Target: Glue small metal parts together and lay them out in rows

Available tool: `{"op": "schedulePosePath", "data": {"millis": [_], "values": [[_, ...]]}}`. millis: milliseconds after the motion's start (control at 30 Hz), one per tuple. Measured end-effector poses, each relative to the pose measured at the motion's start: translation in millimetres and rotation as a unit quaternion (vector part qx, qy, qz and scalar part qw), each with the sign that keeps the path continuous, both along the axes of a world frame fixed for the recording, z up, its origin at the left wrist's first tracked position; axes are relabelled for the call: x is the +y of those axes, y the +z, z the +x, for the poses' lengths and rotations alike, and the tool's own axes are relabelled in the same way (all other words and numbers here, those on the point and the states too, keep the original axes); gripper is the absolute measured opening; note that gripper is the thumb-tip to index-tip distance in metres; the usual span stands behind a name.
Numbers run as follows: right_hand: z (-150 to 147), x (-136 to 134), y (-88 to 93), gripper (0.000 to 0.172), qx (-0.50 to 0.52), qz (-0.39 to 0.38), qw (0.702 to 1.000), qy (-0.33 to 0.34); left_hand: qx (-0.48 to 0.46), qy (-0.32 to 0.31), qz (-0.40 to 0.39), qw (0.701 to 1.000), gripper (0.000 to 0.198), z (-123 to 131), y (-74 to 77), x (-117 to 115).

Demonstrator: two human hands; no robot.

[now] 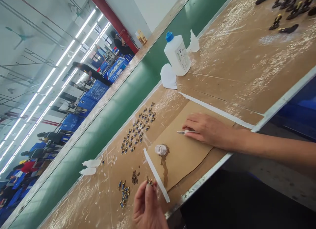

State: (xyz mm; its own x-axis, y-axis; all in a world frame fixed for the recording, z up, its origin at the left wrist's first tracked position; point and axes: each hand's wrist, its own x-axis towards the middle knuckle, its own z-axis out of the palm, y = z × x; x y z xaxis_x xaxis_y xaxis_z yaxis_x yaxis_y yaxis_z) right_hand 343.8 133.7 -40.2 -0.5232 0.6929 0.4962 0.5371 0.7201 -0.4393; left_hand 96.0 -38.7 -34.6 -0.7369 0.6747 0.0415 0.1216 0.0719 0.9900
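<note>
My left hand [148, 204], at the bottom of the view, pinches a small gold-and-dark metal part [149, 181] between thumb and fingers. Its exact kind is too small to make out. My right hand [206, 128] rests low over a brown cardboard sheet [182, 153] taped to the bench, its fingers closed on a small knife [180, 132] that lies nearly flat. Between the hands stands a small clear cup [161, 149] with a wet brown streak running from it. Beside my left hand lie a pile of blue-and-gold parts [124, 194] and several small brown discs [135, 177].
Rows of small blue-and-gold parts [138, 128] spread behind the sheet. A large white bottle [179, 54] with a blue cap and a small dropper bottle [194, 43] stand farther back. Two white squeeze bottles [91, 163] lie left. Dark parts [293, 7] sit top right.
</note>
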Motion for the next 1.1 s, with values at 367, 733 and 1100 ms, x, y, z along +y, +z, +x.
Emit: {"op": "schedulePosePath", "data": {"millis": [367,733,1100], "values": [[1.6,0.2,5.6,0.012,-0.022,-0.016,1.000,0.001,0.387,-0.164,-0.200,0.885,0.032,17.3,86.2,77.7],[4.0,-1.6,10.4,0.015,-0.034,-0.029,0.999,0.002,0.483,-0.189,-0.233,0.822,0.023,31.7,90.4,98.2],[4.4,-2.7,13.2,0.015,-0.040,-0.042,0.998,0.004,0.505,-0.199,-0.254,0.800,0.018,30.3,90.3,104.2]]}}
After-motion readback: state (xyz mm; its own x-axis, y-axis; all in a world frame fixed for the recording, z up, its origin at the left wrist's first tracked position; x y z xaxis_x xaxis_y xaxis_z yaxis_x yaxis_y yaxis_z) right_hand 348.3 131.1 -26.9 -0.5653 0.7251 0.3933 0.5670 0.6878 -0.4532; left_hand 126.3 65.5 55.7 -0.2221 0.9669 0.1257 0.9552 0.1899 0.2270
